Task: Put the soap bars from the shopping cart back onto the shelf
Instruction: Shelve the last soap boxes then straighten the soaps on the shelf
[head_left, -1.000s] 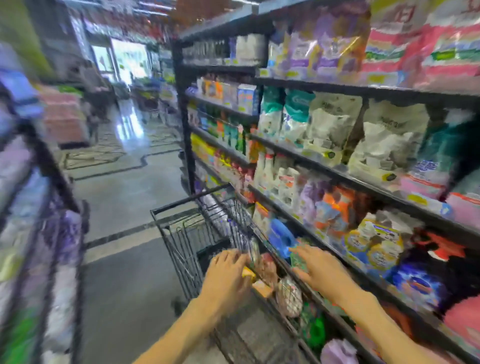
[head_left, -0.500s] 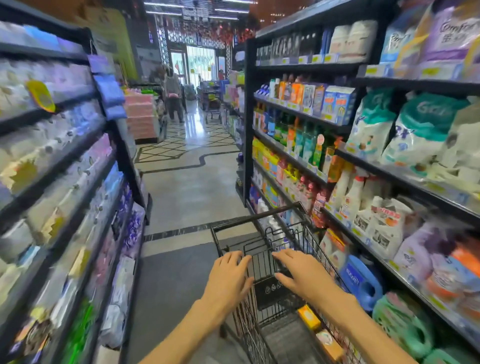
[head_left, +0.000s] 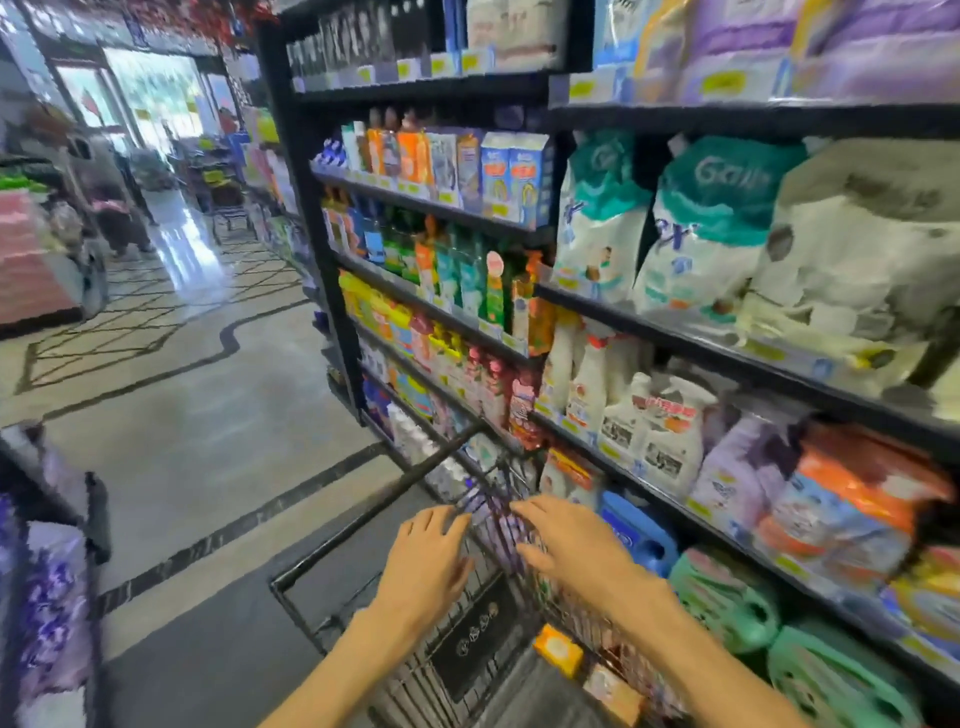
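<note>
While both hands hover over the cart (head_left: 363, 525), nothing of the job looks done: by my reading the soap bars are all yet to be shelved. Going left to right, the left hand (head_left: 428, 564) lies over the cart's near end with fingers straight and spread, gripping nothing; whether it touches the wire I cannot tell. Beside it the right hand (head_left: 566, 540) reaches forward over the cart's right edge, fingers likewise straight and loose, holding nothing.

Below the right forearm, on the cart's floor near its right wall, sits an orange bar (head_left: 558, 649), a small wrapped block with a pale oval on its face, lying flat. Just right of it and nearer the camera lies a second bar (head_left: 613, 693), paler and blurred (its print is unreadable). More bars may be hidden under the arms.

Right of the cart, close against it, stands the shelf (head_left: 675, 338), black, several tiers, packed with bags, bottles and jugs. Where soap belongs on it I cannot make out, so finding that spot is left too, then lifting each bar across.
</note>
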